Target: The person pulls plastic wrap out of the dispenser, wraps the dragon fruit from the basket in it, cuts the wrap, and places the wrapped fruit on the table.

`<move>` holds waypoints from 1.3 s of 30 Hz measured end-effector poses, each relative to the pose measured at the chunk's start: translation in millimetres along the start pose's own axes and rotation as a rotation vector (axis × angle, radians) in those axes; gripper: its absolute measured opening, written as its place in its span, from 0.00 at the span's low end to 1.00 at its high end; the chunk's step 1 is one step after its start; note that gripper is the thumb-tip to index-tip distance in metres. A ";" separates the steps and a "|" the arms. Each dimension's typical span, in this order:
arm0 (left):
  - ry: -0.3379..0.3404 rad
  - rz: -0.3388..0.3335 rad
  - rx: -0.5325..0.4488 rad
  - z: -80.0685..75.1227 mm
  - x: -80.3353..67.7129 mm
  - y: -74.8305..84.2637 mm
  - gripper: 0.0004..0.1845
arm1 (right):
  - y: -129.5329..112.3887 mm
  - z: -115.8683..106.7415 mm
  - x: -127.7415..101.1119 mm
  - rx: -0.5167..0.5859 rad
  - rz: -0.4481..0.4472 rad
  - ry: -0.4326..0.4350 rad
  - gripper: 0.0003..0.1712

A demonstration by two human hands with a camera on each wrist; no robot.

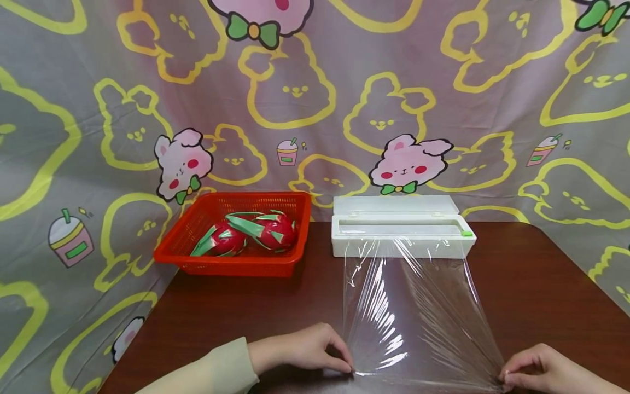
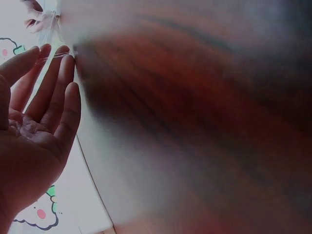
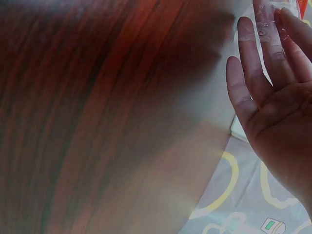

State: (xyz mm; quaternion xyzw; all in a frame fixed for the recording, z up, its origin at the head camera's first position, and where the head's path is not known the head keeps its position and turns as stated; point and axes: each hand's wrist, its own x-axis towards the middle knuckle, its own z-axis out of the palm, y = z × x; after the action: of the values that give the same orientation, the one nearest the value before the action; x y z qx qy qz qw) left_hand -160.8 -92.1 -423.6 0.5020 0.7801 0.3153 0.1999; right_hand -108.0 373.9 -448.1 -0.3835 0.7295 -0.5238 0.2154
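My left hand (image 1: pixel 300 350) pinches the near left corner of the film (image 1: pixel 413 312), thumb and fingertips meeting on its edge at the table (image 1: pixel 541 284). My right hand (image 1: pixel 534 369) pinches the near right corner the same way. The wrist views are mostly blur, though each shows my fingers (image 2: pixel 58 78) laid long with clear film at the tips (image 3: pixel 265 29).

The film lies between my hands, flat and stretched, its free edge running left to right from one pinch to the other. Its long axis runs straight away from me to the white dispenser (image 1: pixel 398 232), where it is still joined at the slot. Both hands sit about equally near me; neither is closer to the dispenser.

Farther back on the left stands a red basket (image 1: pixel 197 257), just beside the dispenser, holding two dragon fruits (image 1: pixel 258 232) side by side.
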 end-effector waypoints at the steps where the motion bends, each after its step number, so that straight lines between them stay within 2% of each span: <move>1: 0.000 0.004 0.012 0.3 -0.1 0.1 0.05 | 0.4 0.2 -0.2 -0.001 0.003 0.001 0.18; 3: -0.003 0.006 0.028 0.7 0.1 0.2 0.05 | 1.6 0.7 -0.1 -0.026 -0.012 0.004 0.18; 10: -0.023 0.031 0.088 2.4 2.2 -1.4 0.05 | 3.4 1.2 1.7 -0.034 0.057 0.012 0.15; 16: -0.035 0.045 0.122 3.2 3.2 -0.7 0.05 | 2.3 2.4 1.2 -0.039 0.069 0.012 0.15; 19: -0.046 0.044 0.131 2.8 3.5 0.0 0.05 | 0.4 2.5 0.6 -0.007 0.098 0.011 0.15; 23: -0.064 0.042 0.124 2.5 4.4 0.3 0.06 | -3.0 1.6 0.3 0.095 0.172 -0.003 0.17; 27: -0.072 0.053 0.121 3.1 5.9 -0.7 0.06 | -3.3 1.4 1.7 0.111 0.141 -0.021 0.20; 34: -0.086 0.046 0.089 2.1 6.7 1.9 0.07 | -1.0 0.8 4.6 0.051 0.058 -0.017 0.20; 39: -0.097 0.070 0.156 2.4 7.5 2.6 0.07 | -8.7 -4.5 9.6 -0.137 0.024 0.037 0.17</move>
State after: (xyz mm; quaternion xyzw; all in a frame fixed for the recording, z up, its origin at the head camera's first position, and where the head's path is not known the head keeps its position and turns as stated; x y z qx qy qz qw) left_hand -160.8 -83.8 -423.4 0.5578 0.7736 0.2355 0.1867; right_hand -114.2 367.6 -437.5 -0.3790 0.7718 -0.4772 0.1814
